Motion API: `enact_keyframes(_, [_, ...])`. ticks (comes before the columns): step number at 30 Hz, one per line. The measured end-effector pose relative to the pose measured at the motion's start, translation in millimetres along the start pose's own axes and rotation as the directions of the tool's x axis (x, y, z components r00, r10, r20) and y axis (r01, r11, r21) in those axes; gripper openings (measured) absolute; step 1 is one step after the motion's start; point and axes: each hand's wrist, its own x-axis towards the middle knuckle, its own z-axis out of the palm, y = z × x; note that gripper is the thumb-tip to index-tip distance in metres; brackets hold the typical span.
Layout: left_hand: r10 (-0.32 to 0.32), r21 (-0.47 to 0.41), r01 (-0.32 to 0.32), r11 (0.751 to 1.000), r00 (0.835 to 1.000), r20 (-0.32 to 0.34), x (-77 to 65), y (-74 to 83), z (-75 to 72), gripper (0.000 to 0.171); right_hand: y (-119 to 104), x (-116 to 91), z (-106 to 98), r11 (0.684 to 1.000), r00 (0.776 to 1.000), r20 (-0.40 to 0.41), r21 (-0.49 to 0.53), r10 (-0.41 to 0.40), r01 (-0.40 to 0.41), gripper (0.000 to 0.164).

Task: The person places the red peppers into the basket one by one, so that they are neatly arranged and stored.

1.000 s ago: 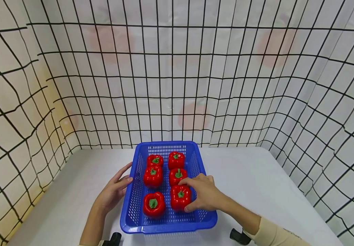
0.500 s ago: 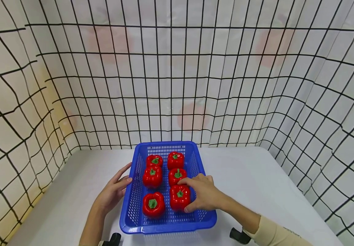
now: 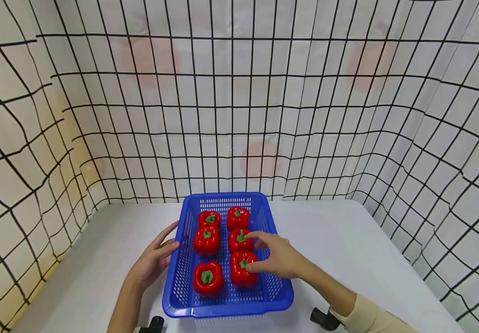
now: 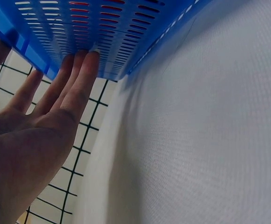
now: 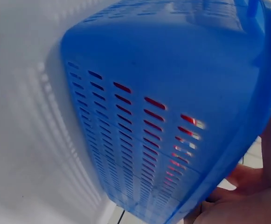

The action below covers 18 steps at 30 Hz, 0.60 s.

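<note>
Several red bell peppers with green stems sit in two columns inside a blue plastic basket [image 3: 227, 311]. My right hand [image 3: 279, 256] is above the basket's right side, thumb and fingers spread apart. Its thumb tip overlaps the front right pepper [image 3: 241, 276], and its index finger reaches the middle right pepper [image 3: 235, 243]; whether they touch is unclear. At the basket's left side my left hand [image 3: 153, 259] rests with extended fingers against the outer wall. The left wrist view shows those fingertips [image 4: 91, 58] on the slotted wall. The basket hides most of the right hand in the right wrist view.
The basket stands on a white table [image 3: 327, 240]. Black wire grid panels [image 3: 231, 115] rise behind it and at both sides, with white sheeting beyond. Other peppers are the front left one [image 3: 208, 286] and the back right one [image 3: 239, 216].
My right hand has let go of the front right pepper and risen slightly, its fingers now wider apart. That pepper stays in place. The left hand has not moved.
</note>
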Motion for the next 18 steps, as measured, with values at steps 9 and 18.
enact_keyframes(9, [0.006, -0.010, -0.006, 1.000, 1.000, 0.006, -0.3, -0.8, 0.6, 0.072, 17.6, -1.0, -22.1, 0.968, 0.969, -0.224, 0.248, 0.102, -0.044, 0.046])
enact_keyframes(18, [-0.012, 0.003, 0.012, 1.000, 1.000, -0.002, -5.7, 5.3, -1.7, 0.072, 38.8, 6.0, -31.6, 0.923, 0.930, -0.284, 0.366, 0.233, -0.120, 0.041])
